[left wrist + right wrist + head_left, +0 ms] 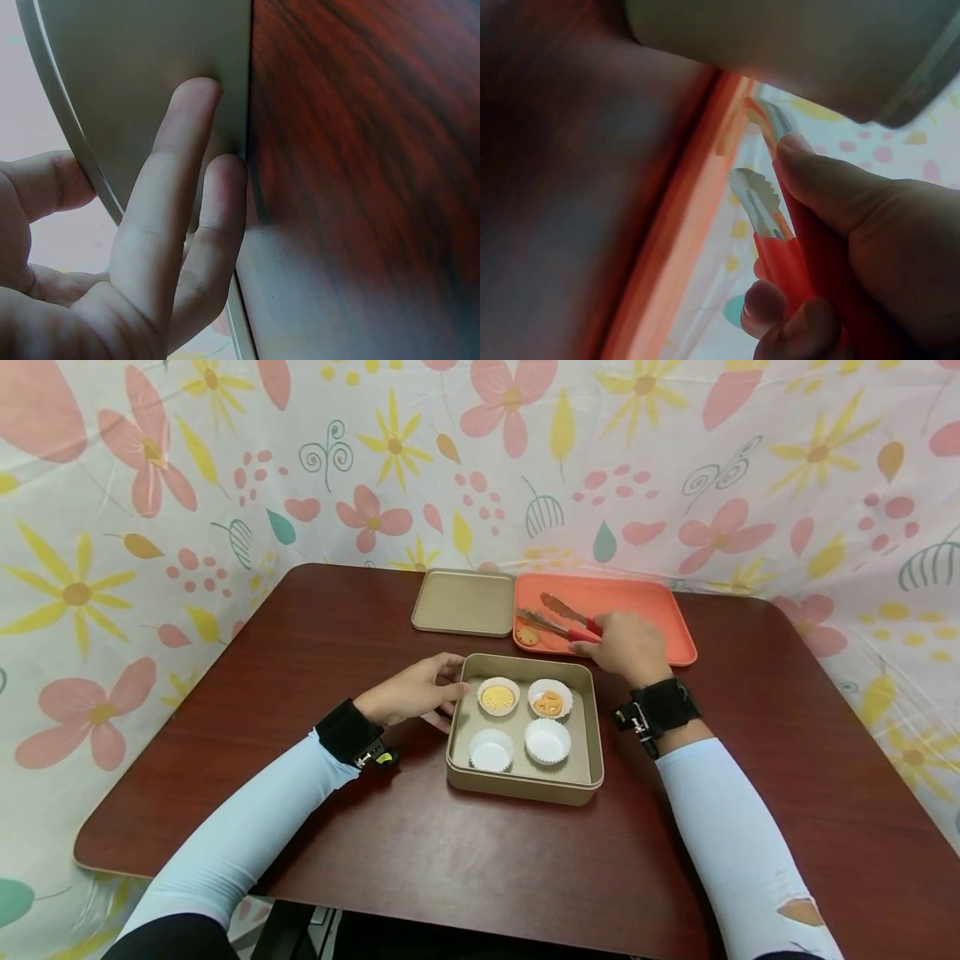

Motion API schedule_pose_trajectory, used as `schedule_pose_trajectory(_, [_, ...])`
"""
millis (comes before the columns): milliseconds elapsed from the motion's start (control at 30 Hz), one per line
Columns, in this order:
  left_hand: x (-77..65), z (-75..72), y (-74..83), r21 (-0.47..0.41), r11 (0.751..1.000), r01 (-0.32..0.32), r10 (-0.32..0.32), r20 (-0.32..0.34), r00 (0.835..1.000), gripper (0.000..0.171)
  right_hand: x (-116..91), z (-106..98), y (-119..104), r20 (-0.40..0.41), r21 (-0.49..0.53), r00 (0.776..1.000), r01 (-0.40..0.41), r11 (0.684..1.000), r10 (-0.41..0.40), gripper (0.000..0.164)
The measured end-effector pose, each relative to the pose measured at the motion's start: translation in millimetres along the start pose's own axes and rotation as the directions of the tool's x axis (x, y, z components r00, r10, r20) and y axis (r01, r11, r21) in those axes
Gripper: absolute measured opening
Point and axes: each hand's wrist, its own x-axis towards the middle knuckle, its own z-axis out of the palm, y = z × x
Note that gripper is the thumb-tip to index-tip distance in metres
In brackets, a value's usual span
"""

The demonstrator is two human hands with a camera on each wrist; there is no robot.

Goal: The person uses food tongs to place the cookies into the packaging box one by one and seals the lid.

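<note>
A square gold tin (525,785) holds white paper cups: one with a round yellow biscuit (498,697), one with a pretzel (548,702), and two empty cups (492,750) in front. My left hand (420,689) rests at the tin's left side, thumb at the rim; in the left wrist view its fairly straight fingers (180,142) touch the outer wall. My right hand (630,643) grips red-handled tongs (787,255) over the orange tray (660,618). The tongs' metal arms are spread, their tips near a round cookie (527,635) at the tray's left front corner.
A flat gold lid (465,602) lies behind the tin, beside the orange tray's left edge. All stand on a dark brown table (360,602). A flower-patterned cloth (420,460) hangs behind the table.
</note>
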Motion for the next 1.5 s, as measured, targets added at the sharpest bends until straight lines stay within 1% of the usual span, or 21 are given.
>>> schedule_pose_trajectory(267, [0.0, -0.4, -0.4, -0.006, 1.000, -0.007, 0.007, 0.006, 1.000, 0.054, 2.8, 8.5, 0.8, 0.010, 0.028, 1.000, -0.007, 1.000, 0.007, 0.045])
schedule_pose_trajectory(500, [-0.4, -0.2, -0.7, -0.022, 1.000, -0.012, 0.012, 0.010, 1.000, 0.054, 3.5, 12.6, 0.8, 0.040, 0.033, 0.999, -0.004, 0.999, 0.003, 0.043])
schedule_pose_trajectory(700, [-0.8, 0.5, -0.2, -0.018, 1.000, -0.016, 0.016, 0.004, 1.000, 0.054, 2.9, 11.3, 1.3, 0.058, 0.041, 0.998, -0.002, 0.999, 0.000, 0.041])
schedule_pose_trajectory(1000, [-1.3, -1.3, -0.6, -0.013, 1.000, -0.023, 0.023, 0.004, 1.000, 0.055, 3.4, 9.2, 1.2, 0.058, 0.044, 0.998, 0.012, 0.999, -0.014, 0.042])
schedule_pose_trajectory(1300, [-2.1, 0.3, 0.2, -0.011, 1.000, -0.010, 0.010, -0.005, 1.000, 0.054, 2.8, 9.1, 1.9, 0.054, 0.040, 0.998, 0.018, 0.999, -0.020, 0.040])
schedule_pose_trajectory(1500, [-2.5, 0.5, 0.9, -0.015, 1.000, -0.005, 0.005, -0.005, 1.000, 0.054, 1.9, 4.1, 3.2, 0.067, 0.044, 0.998, 0.010, 0.999, -0.013, 0.040])
